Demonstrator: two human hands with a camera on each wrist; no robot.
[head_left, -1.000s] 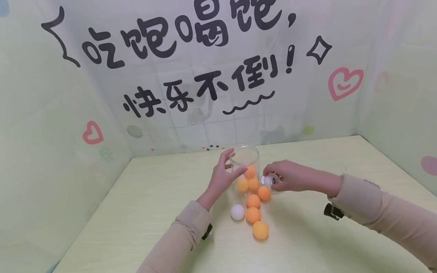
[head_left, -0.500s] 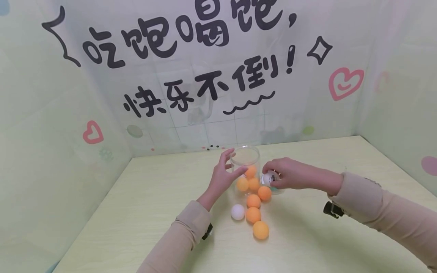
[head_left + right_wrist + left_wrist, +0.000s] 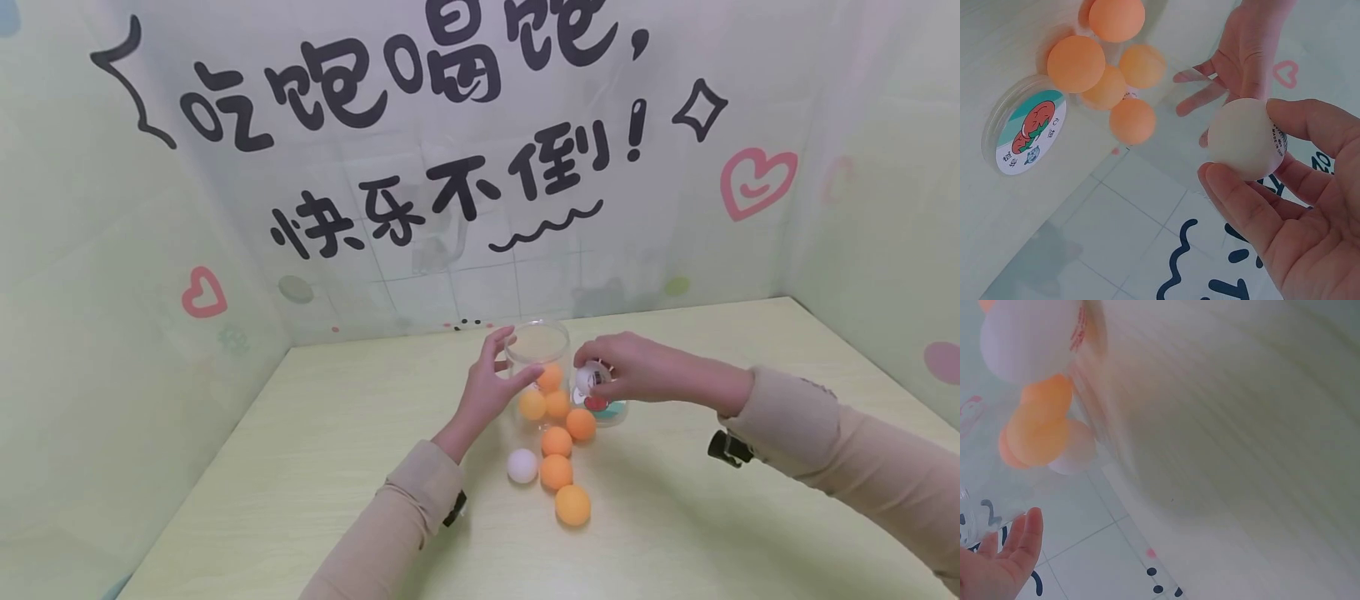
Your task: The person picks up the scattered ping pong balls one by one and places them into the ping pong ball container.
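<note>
My left hand [image 3: 491, 390] holds the upright clear plastic jar [image 3: 538, 357], thumb in front and fingers at its far left side. Orange ping-pong balls [image 3: 1132, 121] and a white one [image 3: 1075, 450] lie inside, low down. My right hand [image 3: 628, 367] pinches a white ping-pong ball [image 3: 1246, 140] with dark print, just right of the jar. Below that hand a round lid [image 3: 1030, 128] with a strawberry-like picture lies on the table. Several orange balls [image 3: 557, 472] run in a row in front of the jar, with a loose white ball [image 3: 522, 466] to their left.
The pale wooden table [image 3: 300, 467] is boxed in by printed cloth walls at the back [image 3: 375, 292] and both sides. A black clip-like piece [image 3: 729, 448] shows below the right cuff, another [image 3: 455, 508] at the left cuff.
My right hand has risen slightly with the white ping-pong ball, and more of the lid beneath shows. The left hand, the jar and the loose balls stay where they were.
</note>
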